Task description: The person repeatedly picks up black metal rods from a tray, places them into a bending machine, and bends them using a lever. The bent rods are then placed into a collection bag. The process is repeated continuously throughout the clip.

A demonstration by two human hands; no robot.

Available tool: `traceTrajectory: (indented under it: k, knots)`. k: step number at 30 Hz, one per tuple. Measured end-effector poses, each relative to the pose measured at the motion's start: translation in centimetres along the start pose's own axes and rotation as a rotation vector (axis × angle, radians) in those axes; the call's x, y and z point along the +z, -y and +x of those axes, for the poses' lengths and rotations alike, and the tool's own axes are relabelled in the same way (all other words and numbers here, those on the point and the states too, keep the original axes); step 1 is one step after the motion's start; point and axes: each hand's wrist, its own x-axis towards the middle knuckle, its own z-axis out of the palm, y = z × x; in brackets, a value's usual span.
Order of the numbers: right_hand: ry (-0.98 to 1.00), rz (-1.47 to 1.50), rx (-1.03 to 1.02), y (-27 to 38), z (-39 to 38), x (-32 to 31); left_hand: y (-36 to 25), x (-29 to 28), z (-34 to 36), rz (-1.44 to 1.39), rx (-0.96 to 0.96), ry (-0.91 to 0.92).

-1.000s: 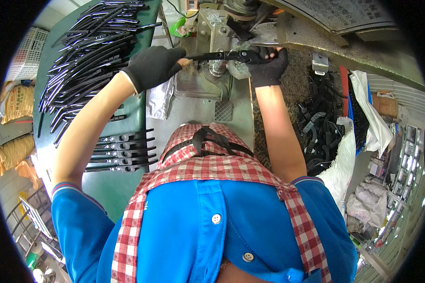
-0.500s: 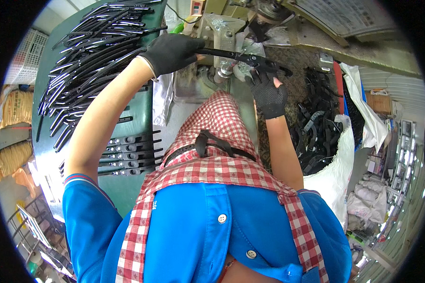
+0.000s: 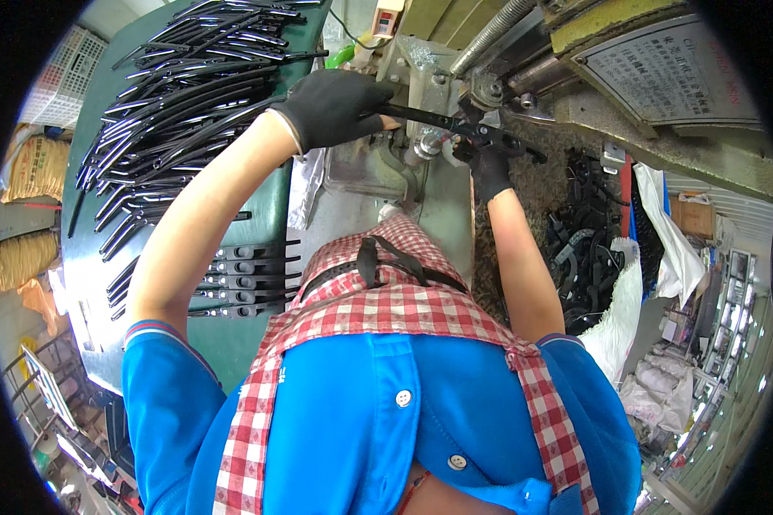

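Note:
Both my hands wear black gloves. My left hand (image 3: 331,107) grips one end of a long thin black plastic strip (image 3: 421,117) held across the front of a grey metal machine (image 3: 442,77). My right hand (image 3: 488,163) holds the strip's other end, where a bulkier black fitting sits under the machine's head. The strip lies roughly level between the two hands. A blue shirt and red-checked apron fill the lower part of the view.
A green table (image 3: 258,215) on the left carries a large pile of long black strips (image 3: 172,94) and a short row of black parts (image 3: 240,279). On the right, a white sack (image 3: 618,318) holds several black plastic pieces (image 3: 580,240). Yellow sacks (image 3: 30,167) stand far left.
Both hands have shifted with the strip: the right hand rose from below it back to the fitting at the machine head, and the left hand moved right along the strip. The view tilted.

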Motion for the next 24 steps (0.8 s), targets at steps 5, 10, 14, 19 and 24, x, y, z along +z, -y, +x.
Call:
traceTrajectory:
  k: [5,10,14,19,24]
  knots:
    - [-0.307,-0.741,-0.1,-0.7,2.1,-0.8,-0.5,1.4,1.0,-0.04,0.11,-0.113]
    - [-0.034,-1.371,-0.529,2.0,1.4,1.8,-1.8,0.0,-0.9,-0.131,0.094,-0.174]
    - [0.108,-1.935,-0.403,3.0,-0.4,5.4,-0.1,-2.1,-9.3,-0.156,-0.043,0.01]
    - [-0.146,-1.687,-0.082,3.0,0.2,5.5,6.4,1.5,-24.6,-0.197,-0.317,0.2]
    - [-0.108,-1.803,-0.128,1.1,2.8,3.3,6.8,4.4,-31.9,-0.004,-0.66,0.166]
